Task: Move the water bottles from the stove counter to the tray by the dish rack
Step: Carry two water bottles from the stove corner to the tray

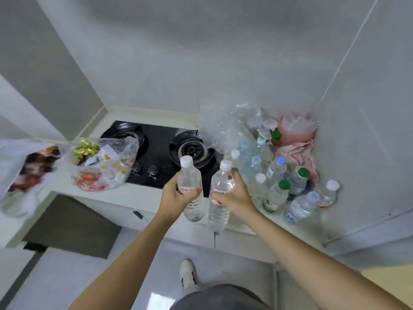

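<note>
1. Left hand [178, 195] grips a white-capped water bottle [190, 186]; right hand [232, 195] grips a second one [220, 193], both lifted off the counter
2. Right of that hand: cluster of bottles [288, 184] left on the stove counter [245, 227]
3. Tray, dish rack: out of view; judged early in the task, most still to carry

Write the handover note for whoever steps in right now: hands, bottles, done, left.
Left hand: gripping one white-capped bottle, upright.
Right hand: gripping a second white-capped bottle, upright.
Both are lifted in front of the stove.
Remaining bottles: a cluster still on the counter right of the stove, in the corner.
Tray and dish rack: not in view.
Done: two picked up. Left: carry these over, then return for the rest.
</note>
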The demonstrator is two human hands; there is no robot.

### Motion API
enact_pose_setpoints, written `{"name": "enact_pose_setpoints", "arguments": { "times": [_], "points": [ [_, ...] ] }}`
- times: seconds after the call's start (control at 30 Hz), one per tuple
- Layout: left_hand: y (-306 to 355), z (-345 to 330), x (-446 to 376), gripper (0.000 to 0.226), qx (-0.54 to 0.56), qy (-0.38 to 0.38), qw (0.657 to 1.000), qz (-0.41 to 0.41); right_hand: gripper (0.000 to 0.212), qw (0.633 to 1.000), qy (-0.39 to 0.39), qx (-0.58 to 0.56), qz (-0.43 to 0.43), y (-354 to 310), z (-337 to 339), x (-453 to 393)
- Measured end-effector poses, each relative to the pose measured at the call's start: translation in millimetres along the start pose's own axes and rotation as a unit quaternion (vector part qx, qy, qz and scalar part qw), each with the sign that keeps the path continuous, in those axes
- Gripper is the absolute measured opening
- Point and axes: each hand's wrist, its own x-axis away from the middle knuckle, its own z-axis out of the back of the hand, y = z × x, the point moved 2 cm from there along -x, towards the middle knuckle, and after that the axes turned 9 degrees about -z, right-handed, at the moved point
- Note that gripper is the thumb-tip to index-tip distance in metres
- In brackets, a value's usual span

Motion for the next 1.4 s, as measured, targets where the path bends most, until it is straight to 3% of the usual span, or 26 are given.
{"name": "enact_pose_setpoints", "arguments": {
  "times": [0.2,0.33,0.47,0.57,0.73,0.87,1.07,1.4],
  "points": [
    [32,70,59,0.021,0.029,0.174,0.984,0.007,0.056,0.99,-0.127,-0.001,0.059,-50,-68,18],
    [42,124,106,0.021,0.051,0.25,0.967,0.006,0.045,0.977,-0.193,-0.017,0.092,-81,-128,46],
    [41,180,158,0.026,0.056,0.32,0.946,-0.005,0.05,0.96,-0.251,-0.016,0.12,-107,-196,81],
    [33,229,203,0.028,0.057,0.379,0.924,-0.003,0.052,0.946,-0.293,-0.006,0.14,-124,-257,114],
    [10,331,289,0.021,0.043,0.451,0.891,0.023,0.038,0.924,-0.342,0.028,0.172,-146,-373,187],
    [6,413,360,0.025,0.031,0.5,0.865,0.017,0.045,0.895,-0.397,0.045,0.196,-164,-469,250],
    [9,506,470,0.024,0.013,0.6,0.799,0.033,0.044,0.84,-0.491,0.05,0.226,-187,-595,347],
    [2,615,633,0.027,-0.006,0.766,0.638,0.07,0.059,0.744,-0.638,0.04,0.194,-191,-770,500]
  ]
}}
